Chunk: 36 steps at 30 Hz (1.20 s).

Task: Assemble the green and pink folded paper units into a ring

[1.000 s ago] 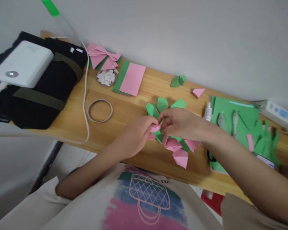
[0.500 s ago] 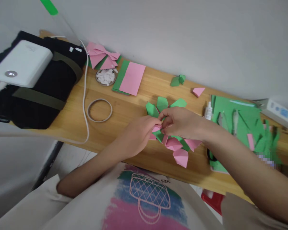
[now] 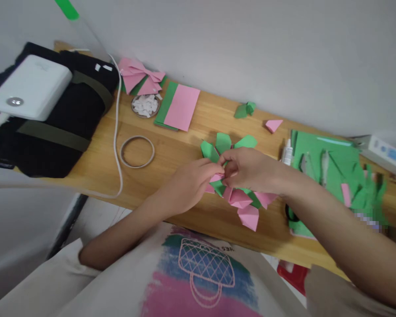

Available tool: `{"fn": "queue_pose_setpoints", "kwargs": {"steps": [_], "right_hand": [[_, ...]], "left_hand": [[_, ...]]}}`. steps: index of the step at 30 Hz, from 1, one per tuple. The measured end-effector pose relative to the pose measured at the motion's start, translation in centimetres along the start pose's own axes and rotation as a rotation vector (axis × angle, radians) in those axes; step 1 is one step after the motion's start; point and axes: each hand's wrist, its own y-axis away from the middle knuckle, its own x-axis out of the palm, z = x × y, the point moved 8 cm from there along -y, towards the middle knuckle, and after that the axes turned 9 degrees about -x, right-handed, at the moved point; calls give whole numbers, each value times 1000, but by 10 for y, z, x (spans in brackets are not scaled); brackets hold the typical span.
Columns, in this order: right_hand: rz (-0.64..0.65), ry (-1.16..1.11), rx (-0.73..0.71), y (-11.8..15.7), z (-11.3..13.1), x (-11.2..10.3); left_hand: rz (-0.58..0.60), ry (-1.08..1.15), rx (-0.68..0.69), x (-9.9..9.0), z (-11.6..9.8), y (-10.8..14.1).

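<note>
Both hands meet over a cluster of folded green paper pieces and pink paper pieces on the wooden table. My left hand is closed, its thumb and fingers pinching a small pink folded piece. From the right, my right hand reaches in with curled fingers, closed at the same pink piece and touching the left fingertips. The fingers partly hide the middle of the cluster, so the exact contact is unclear.
Behind lie stacked pink and green sheets, a dish of white scraps, and a pink folded piece. A tape ring and white cable are left; a glue bottle and green sheets are right.
Both hands keep their pinch over the cluster. My left fingertips and the small pink piece have shifted very slightly right.
</note>
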Motion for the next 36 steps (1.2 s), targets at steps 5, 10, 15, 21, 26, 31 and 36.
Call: {"fn": "queue_pose_setpoints", "kwargs": {"steps": [5,10,15,21,26,31,36], "right_hand": [[11,8,-1,1,0,0],[6,11,-13,2,0,1],[7,5,-10,2,2,1],[18,23,-17,1,1,1],[15,18,-23,0,1,2],[5,-42,-10,5,-3,-4],[51,-35,-47,11,-9,-11]], "left_hand": [[9,48,-6,1,2,0],[30,109,-39,1,5,-3],[47,131,-60,1,8,-4],[66,143,-94,2,10,-4],[84,183,-137,4,11,-6],[58,164,-167,3,12,-6],[50,181,-159,4,10,-4]]}}
